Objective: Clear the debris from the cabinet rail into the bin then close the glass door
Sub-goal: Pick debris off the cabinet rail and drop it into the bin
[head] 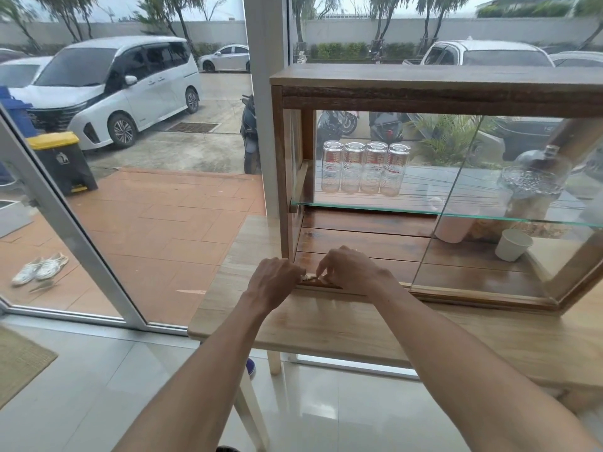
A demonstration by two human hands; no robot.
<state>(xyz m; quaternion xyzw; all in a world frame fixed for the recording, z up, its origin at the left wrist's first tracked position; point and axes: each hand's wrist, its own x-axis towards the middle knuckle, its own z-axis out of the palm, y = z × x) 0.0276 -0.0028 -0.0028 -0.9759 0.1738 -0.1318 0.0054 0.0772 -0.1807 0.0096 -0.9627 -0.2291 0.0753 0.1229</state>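
Note:
A wooden cabinet [424, 79] with glass sides stands on a wooden table [326, 324]. Its glass door [489, 230] is slid to the right, leaving the left half uncovered. Pale debris [310, 277] lies in the bottom rail [473, 295] near the cabinet's left front corner. My left hand [275, 278] rests at the rail with its fingers curled against the debris. My right hand [350, 269] pinches at the same debris from the right with thumb and forefinger. The fingertips hide most of the debris. No bin is visible indoors.
Several glass jars [365, 168] stand on the cabinet's glass shelf [375, 208], a glass jug [535, 181] and two pale cups [512, 244] further right. Outside the window are a yellow-lidded dustbin [62, 161], parked cars and shoes. Tiled floor lies below the table.

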